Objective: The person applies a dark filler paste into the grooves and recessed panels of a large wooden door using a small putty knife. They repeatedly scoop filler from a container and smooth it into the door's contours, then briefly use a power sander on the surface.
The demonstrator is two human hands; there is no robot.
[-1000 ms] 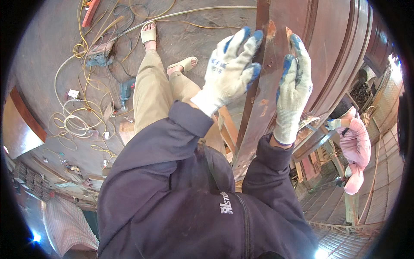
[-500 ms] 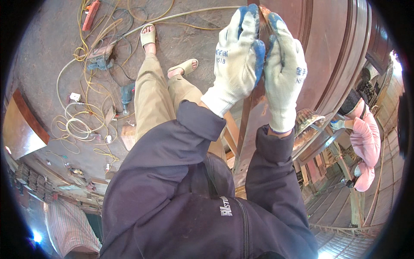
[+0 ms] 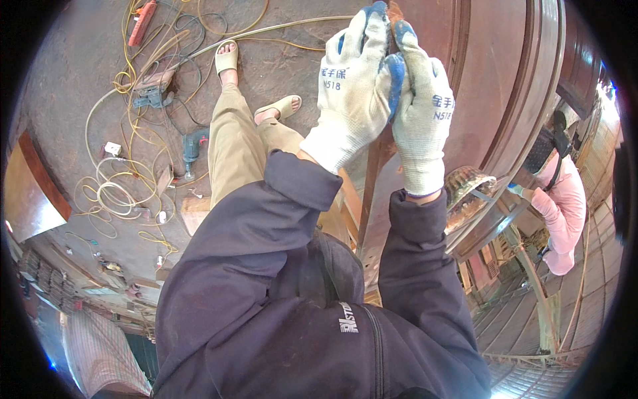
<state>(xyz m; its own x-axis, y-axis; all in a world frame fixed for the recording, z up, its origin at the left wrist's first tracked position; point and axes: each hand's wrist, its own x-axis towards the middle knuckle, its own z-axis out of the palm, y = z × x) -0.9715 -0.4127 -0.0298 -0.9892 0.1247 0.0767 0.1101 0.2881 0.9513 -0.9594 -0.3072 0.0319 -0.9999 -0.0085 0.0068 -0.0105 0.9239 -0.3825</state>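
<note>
A large curved reddish-brown wooden panel point(image 3: 492, 80) stands upright in front of me, with a raised edge point(image 3: 373, 199) running down its left side. Both my hands wear white knit gloves with blue-coated fingertips. My left hand point(image 3: 352, 80) and my right hand point(image 3: 422, 106) are pressed together near the top of that edge, fingers closed around it from either side. A small orange-brown spot point(image 3: 397, 9) shows between the fingertips; I cannot tell what it is. My dark jacket sleeves fill the lower middle.
My khaki-trousered legs and sandalled feet point(image 3: 226, 61) stand on a dusty floor strewn with yellow and black cables point(image 3: 116, 193), a blue power drill point(image 3: 193, 149) and an orange power strip point(image 3: 143, 13). A person in pink point(image 3: 561, 213) works at the right beside a wooden frame.
My hands were spread flat and apart on the panel, one on each side of the edge. They have moved up and closed together around it.
</note>
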